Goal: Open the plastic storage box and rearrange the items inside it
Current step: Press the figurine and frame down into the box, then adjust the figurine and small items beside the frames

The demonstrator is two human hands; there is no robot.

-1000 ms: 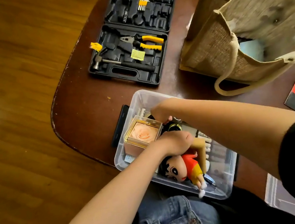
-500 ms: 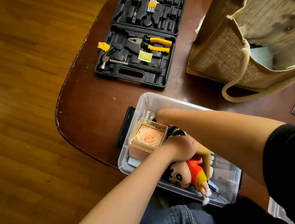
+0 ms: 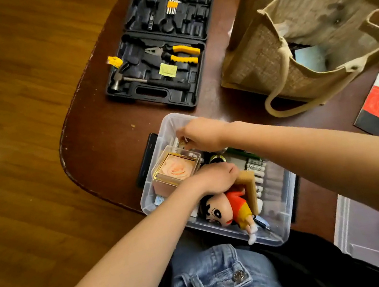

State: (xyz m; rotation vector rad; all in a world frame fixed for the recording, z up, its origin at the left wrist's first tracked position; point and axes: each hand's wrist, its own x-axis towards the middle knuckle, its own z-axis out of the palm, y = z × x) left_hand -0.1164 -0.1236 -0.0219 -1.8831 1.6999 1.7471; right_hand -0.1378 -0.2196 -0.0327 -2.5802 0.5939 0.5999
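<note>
my left hand (image 3: 214,176) lies curled over the doll (image 3: 230,208) and block, i judge to steady them. the open box (image 3: 284,225) overhangs the table's near edge. my right hand (image 3: 200,134) pinches something small at its far corner.

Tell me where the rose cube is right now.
In the head view, the rose cube sits at the clear storage box's left end, just left of the left hand.

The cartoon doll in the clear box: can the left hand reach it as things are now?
Probably yes. The left hand rests inside the storage box right above the doll, whose top side lies uncovered; only a tan block leans beside it.
</note>
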